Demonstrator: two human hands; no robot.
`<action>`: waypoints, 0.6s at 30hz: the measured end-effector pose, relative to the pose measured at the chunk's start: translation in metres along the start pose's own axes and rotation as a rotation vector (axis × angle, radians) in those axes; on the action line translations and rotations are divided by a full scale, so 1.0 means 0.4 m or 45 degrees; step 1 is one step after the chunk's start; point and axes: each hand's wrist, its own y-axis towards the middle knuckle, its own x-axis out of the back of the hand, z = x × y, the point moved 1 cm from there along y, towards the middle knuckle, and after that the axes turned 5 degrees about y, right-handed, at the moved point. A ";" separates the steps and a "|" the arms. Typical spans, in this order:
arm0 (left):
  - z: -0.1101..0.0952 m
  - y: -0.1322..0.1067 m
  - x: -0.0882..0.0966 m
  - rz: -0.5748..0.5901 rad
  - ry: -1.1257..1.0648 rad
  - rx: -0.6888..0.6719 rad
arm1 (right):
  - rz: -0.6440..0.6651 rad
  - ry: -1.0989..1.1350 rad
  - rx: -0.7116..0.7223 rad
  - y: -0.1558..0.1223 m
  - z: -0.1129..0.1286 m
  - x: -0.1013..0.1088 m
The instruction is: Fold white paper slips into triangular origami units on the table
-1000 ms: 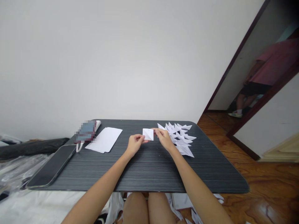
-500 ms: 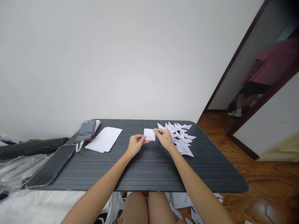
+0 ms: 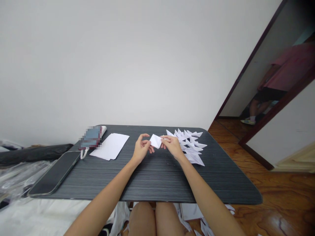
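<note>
A small folded square of white paper is held up over the middle of the dark table, turned so that one corner points up. My left hand has its thumb at the paper's left corner, with the index finger raised and the other fingers curled behind or below. At the right corner, my right hand pinches the paper between thumb and fingers. Several pointed folded paper pieces lie in rows just beyond my right hand. A stack of white paper sheets rests to the left.
A phone lies on the left end of the black table. Behind it are a blurred-out device and a white cable. Paper pieces are on the floor. Another person stands in the doorway at right.
The paper has turned from lying square to standing on a corner, and a crease shows on it. My left index finger has lifted away from it.
</note>
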 end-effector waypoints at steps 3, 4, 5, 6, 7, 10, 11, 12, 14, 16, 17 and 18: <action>0.023 0.015 0.027 0.117 0.435 0.033 | 0.122 -0.091 -0.061 -0.002 -0.017 -0.003; 0.028 0.017 0.035 0.156 0.614 -0.001 | 0.160 -0.148 -0.086 -0.002 -0.025 -0.004; 0.031 0.018 0.041 0.189 0.783 -0.061 | 0.194 -0.217 -0.108 -0.003 -0.032 -0.005; 0.031 0.016 0.045 0.219 0.933 -0.144 | 0.218 -0.299 -0.117 -0.004 -0.039 -0.006; 0.029 0.014 0.047 0.240 1.054 -0.239 | 0.235 -0.391 -0.111 -0.006 -0.044 -0.007; 0.014 0.000 0.048 0.327 1.241 -0.487 | 0.273 -0.685 0.001 -0.015 -0.050 -0.013; 0.008 -0.005 0.047 0.388 1.250 -0.544 | 0.282 -0.773 0.059 -0.018 -0.048 -0.015; 0.003 -0.009 0.047 0.463 1.242 -0.586 | 0.288 -0.847 0.125 -0.023 -0.045 -0.017; -0.005 -0.016 0.047 0.622 1.207 -0.640 | 0.289 -0.936 0.273 -0.030 -0.037 -0.018; -0.009 -0.018 0.048 0.720 1.199 -0.660 | 0.305 -0.955 0.395 -0.036 -0.029 -0.016; -0.009 -0.018 0.049 0.733 1.207 -0.662 | 0.335 -0.943 0.431 -0.037 -0.026 -0.014; -0.008 -0.018 0.050 0.733 1.217 -0.661 | 0.374 -0.924 0.453 -0.038 -0.023 -0.011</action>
